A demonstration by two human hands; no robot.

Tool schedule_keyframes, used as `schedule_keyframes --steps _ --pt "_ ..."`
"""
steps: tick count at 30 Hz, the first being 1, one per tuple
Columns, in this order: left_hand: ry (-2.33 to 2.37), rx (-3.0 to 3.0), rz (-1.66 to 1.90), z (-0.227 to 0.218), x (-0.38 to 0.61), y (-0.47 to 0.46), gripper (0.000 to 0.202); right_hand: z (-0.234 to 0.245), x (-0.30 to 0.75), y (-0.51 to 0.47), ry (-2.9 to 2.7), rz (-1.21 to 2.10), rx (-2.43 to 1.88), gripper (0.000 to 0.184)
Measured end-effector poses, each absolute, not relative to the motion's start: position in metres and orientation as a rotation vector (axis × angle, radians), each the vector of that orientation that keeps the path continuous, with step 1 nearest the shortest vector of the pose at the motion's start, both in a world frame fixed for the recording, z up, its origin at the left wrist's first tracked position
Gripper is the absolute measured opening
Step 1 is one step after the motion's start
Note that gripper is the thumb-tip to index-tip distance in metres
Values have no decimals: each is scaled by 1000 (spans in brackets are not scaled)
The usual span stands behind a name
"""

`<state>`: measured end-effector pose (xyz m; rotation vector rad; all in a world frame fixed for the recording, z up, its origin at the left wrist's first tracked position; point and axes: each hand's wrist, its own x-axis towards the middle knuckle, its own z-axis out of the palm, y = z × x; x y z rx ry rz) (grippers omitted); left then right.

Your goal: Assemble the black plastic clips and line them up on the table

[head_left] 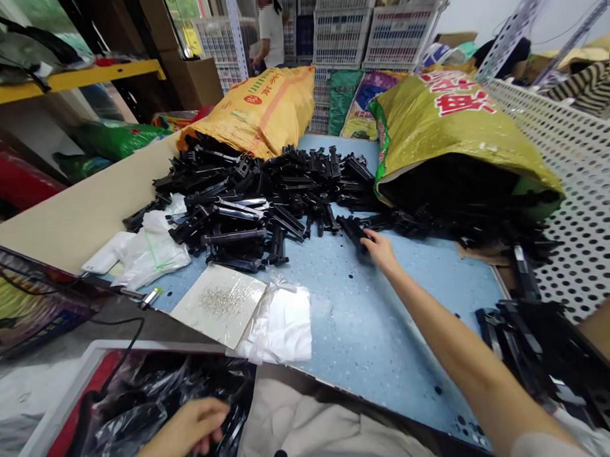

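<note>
Centre frame: right hand [380,251] outstretched, fingers pinching black plastic part [354,231] on blue desk [368,319], just beside parts pile [254,197]; lower left: left hand [192,426], fingers curled on plastic bag [136,411], grip unclear.

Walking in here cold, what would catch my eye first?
A big heap of black plastic parts sprawls across the middle of the blue table, with a yellow sack behind it and a green sack lying open on the right. The person's right hand touches one black part at the heap's near edge; the left hand rests on a crinkled plastic bag at lower left.
</note>
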<state>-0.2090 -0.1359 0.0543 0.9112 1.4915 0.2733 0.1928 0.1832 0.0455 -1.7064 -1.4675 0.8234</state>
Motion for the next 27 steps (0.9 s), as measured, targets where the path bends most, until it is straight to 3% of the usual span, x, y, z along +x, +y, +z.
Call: schedule_keyframes --steps 4,6,8,10,15,18,20,25,27 --pt "1256 959 589 56 -112 -57 50 39 191 87 -1289 1124 -1565 44" --pt "1125 901 857 60 -56 -26 54 36 178 38 -972 1506 -1276 46" --pt "1011 786 1077 62 -14 -5 56 37 165 2 -885 1643 -1172 47" --pt "971 710 1163 64 10 4 51 41 162 -15 -1013 1557 -1215 40" --pt "897 797 988 80 14 -10 47 53 183 10 -1666 668 -1279 43" --pt "820 743 940 88 17 -20 45 54 184 33 -1938 349 -1134 43" --pt "830 712 974 89 22 -21 44 52 177 41 -1944 364 -1121 43" --pt "977 686 1052 84 19 -6 39 55 166 19 -1836 821 -1230 44" --pt "1001 649 1073 83 14 0 37 56 167 -1 -1988 740 -1130 45"
